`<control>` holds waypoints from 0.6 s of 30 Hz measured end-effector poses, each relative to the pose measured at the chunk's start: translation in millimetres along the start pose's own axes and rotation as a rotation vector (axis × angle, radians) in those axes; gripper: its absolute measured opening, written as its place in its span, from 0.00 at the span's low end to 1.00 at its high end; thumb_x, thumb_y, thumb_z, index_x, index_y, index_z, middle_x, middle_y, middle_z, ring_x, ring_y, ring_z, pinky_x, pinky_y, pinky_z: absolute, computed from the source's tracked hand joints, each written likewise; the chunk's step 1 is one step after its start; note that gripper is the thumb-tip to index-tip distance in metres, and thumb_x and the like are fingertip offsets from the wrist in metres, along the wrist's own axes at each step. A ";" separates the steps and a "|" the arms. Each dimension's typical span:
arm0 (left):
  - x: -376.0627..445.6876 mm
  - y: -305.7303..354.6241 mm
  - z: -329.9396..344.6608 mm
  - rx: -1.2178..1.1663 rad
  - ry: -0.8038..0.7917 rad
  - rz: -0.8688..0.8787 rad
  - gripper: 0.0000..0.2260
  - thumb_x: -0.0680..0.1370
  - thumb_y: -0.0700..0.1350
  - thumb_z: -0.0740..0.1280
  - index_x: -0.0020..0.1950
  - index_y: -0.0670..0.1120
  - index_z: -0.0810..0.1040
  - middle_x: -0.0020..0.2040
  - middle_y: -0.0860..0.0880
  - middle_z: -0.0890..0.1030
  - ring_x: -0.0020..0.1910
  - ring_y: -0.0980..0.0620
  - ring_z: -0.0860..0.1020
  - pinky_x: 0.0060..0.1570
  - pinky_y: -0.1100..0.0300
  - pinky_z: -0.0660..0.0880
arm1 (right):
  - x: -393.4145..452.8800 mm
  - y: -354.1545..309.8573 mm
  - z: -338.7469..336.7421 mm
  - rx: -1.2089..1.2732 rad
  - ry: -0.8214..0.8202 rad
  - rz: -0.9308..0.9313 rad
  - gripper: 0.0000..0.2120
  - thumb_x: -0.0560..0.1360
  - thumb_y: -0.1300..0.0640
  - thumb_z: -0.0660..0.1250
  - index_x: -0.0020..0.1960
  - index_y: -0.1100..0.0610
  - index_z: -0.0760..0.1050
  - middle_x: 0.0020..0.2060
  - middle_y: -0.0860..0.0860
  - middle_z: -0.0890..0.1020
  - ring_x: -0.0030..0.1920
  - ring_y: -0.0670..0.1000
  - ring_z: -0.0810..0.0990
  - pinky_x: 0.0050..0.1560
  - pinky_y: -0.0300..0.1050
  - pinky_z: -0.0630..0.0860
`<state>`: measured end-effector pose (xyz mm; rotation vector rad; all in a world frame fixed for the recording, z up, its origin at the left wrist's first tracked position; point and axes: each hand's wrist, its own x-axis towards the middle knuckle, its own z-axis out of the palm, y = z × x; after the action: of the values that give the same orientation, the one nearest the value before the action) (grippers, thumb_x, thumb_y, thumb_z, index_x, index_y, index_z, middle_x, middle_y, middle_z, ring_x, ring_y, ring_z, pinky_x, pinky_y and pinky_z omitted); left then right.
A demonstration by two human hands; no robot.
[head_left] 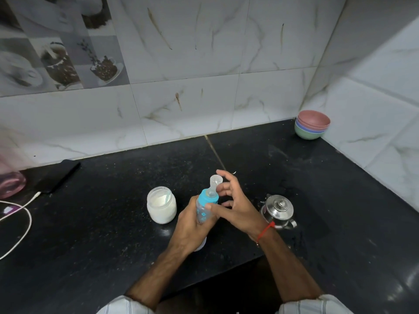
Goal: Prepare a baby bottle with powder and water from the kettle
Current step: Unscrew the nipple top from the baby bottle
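Blue-collared baby bottle [205, 208] tilted above the black table [102, 223] | left hand [192, 227] grasps its body; right hand [235, 200] loose-fingered beside the teat | risk: bottle could slip while unscrewing; powder jar [161, 205] and kettle [278, 210] flank it

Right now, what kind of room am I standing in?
Most likely a home kitchen: a black stone counter against tiled walls, a small steel kettle, and stacked bowls in the corner.
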<state>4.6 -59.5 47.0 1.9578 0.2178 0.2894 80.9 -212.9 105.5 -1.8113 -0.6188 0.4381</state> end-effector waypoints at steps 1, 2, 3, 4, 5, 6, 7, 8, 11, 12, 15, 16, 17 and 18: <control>-0.5 -0.6 0.4 -0.001 -0.006 -0.003 0.21 0.77 0.56 0.74 0.66 0.63 0.69 0.58 0.60 0.81 0.57 0.63 0.81 0.54 0.60 0.82 | -0.3 1.1 1.2 0.012 0.008 -0.003 0.38 0.73 0.57 0.75 0.74 0.33 0.61 0.62 0.45 0.78 0.63 0.44 0.78 0.68 0.58 0.76; -1.1 -0.8 0.7 0.002 -0.014 -0.005 0.22 0.77 0.56 0.75 0.66 0.63 0.69 0.59 0.60 0.81 0.58 0.63 0.81 0.55 0.60 0.82 | -1.2 2.6 1.7 0.039 0.004 -0.004 0.38 0.73 0.59 0.74 0.74 0.32 0.62 0.62 0.46 0.80 0.63 0.45 0.79 0.67 0.59 0.76; -1.3 -2.1 0.8 0.011 -0.018 -0.008 0.23 0.76 0.56 0.75 0.68 0.61 0.70 0.60 0.60 0.80 0.59 0.63 0.80 0.56 0.60 0.82 | -1.6 3.6 1.6 0.080 -0.004 0.003 0.39 0.73 0.61 0.72 0.74 0.32 0.62 0.63 0.47 0.81 0.65 0.46 0.79 0.68 0.59 0.76; -1.7 -2.8 0.9 0.019 -0.021 -0.010 0.24 0.76 0.56 0.75 0.69 0.59 0.70 0.60 0.60 0.80 0.59 0.62 0.80 0.57 0.59 0.82 | -2.1 3.6 0.6 0.108 -0.014 0.014 0.40 0.72 0.61 0.71 0.75 0.32 0.61 0.65 0.47 0.81 0.67 0.47 0.77 0.68 0.59 0.75; -1.9 -3.6 0.9 0.021 -0.024 -0.011 0.25 0.76 0.56 0.75 0.69 0.58 0.70 0.60 0.60 0.80 0.59 0.62 0.80 0.57 0.58 0.82 | -2.1 2.9 -0.2 0.119 -0.024 0.018 0.42 0.71 0.60 0.72 0.76 0.32 0.59 0.67 0.46 0.80 0.69 0.46 0.76 0.69 0.58 0.74; -2.5 -3.4 1.0 0.017 -0.028 -0.012 0.24 0.76 0.56 0.75 0.69 0.58 0.70 0.60 0.60 0.80 0.58 0.62 0.81 0.56 0.58 0.82 | -2.1 2.2 -0.3 0.105 -0.034 0.015 0.42 0.72 0.58 0.73 0.76 0.31 0.58 0.68 0.45 0.79 0.70 0.45 0.75 0.70 0.57 0.73; -2.7 -3.5 1.2 0.010 -0.030 -0.013 0.24 0.77 0.56 0.75 0.69 0.58 0.70 0.59 0.60 0.80 0.58 0.62 0.81 0.56 0.58 0.82 | -1.4 2.7 0.2 0.087 -0.041 0.015 0.42 0.73 0.57 0.75 0.76 0.31 0.59 0.68 0.45 0.78 0.70 0.44 0.75 0.71 0.57 0.73; -3.0 -3.3 1.2 0.006 -0.033 -0.015 0.24 0.77 0.57 0.75 0.69 0.57 0.71 0.59 0.60 0.81 0.58 0.62 0.81 0.55 0.58 0.83 | -0.7 4.0 1.4 0.087 -0.036 0.017 0.41 0.73 0.57 0.77 0.76 0.32 0.60 0.66 0.47 0.79 0.69 0.45 0.77 0.71 0.56 0.74; -1.5 -5.8 0.4 0.023 -0.042 -0.041 0.26 0.76 0.58 0.75 0.70 0.56 0.71 0.60 0.59 0.80 0.58 0.59 0.81 0.55 0.56 0.83 | -0.2 7.4 4.6 0.270 0.037 0.018 0.35 0.75 0.67 0.75 0.74 0.44 0.66 0.61 0.54 0.83 0.64 0.53 0.82 0.66 0.53 0.79; -1.2 -7.3 -0.5 0.036 -0.038 -0.049 0.25 0.76 0.57 0.76 0.69 0.57 0.71 0.60 0.59 0.80 0.57 0.59 0.81 0.55 0.57 0.82 | 0.0 7.3 4.7 0.371 0.069 0.023 0.33 0.75 0.70 0.74 0.73 0.48 0.68 0.60 0.56 0.84 0.63 0.54 0.83 0.63 0.52 0.80; -4.1 -11.3 -4.6 0.050 -0.007 -0.083 0.25 0.75 0.56 0.77 0.69 0.57 0.71 0.60 0.60 0.79 0.58 0.61 0.79 0.55 0.63 0.78 | 5.0 14.8 2.9 0.543 0.157 0.086 0.30 0.76 0.73 0.70 0.70 0.49 0.70 0.60 0.56 0.85 0.62 0.54 0.84 0.60 0.47 0.81; -6.3 -12.4 -6.4 0.047 0.013 -0.094 0.25 0.75 0.55 0.77 0.69 0.56 0.71 0.60 0.60 0.79 0.59 0.61 0.79 0.55 0.63 0.77 | 7.6 20.2 3.0 0.508 0.180 0.116 0.30 0.76 0.72 0.71 0.69 0.47 0.70 0.60 0.55 0.85 0.61 0.53 0.84 0.59 0.46 0.80; -8.5 -13.4 -8.0 0.042 0.034 -0.105 0.25 0.75 0.55 0.77 0.69 0.56 0.72 0.59 0.60 0.79 0.59 0.61 0.78 0.56 0.64 0.77 | 11.2 27.2 4.0 0.404 0.201 0.143 0.30 0.76 0.71 0.71 0.68 0.44 0.70 0.58 0.53 0.85 0.60 0.52 0.84 0.58 0.44 0.80; -11.0 -13.7 -9.5 0.033 0.055 -0.111 0.25 0.75 0.55 0.77 0.68 0.56 0.73 0.59 0.61 0.79 0.58 0.61 0.79 0.56 0.64 0.77 | 14.9 35.4 5.4 0.237 0.212 0.165 0.30 0.75 0.68 0.72 0.68 0.43 0.69 0.56 0.50 0.84 0.58 0.50 0.84 0.56 0.39 0.79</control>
<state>-9.0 -49.0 36.9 1.9636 0.3676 0.2681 96.5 -208.5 70.3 -1.6593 -0.2606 0.4049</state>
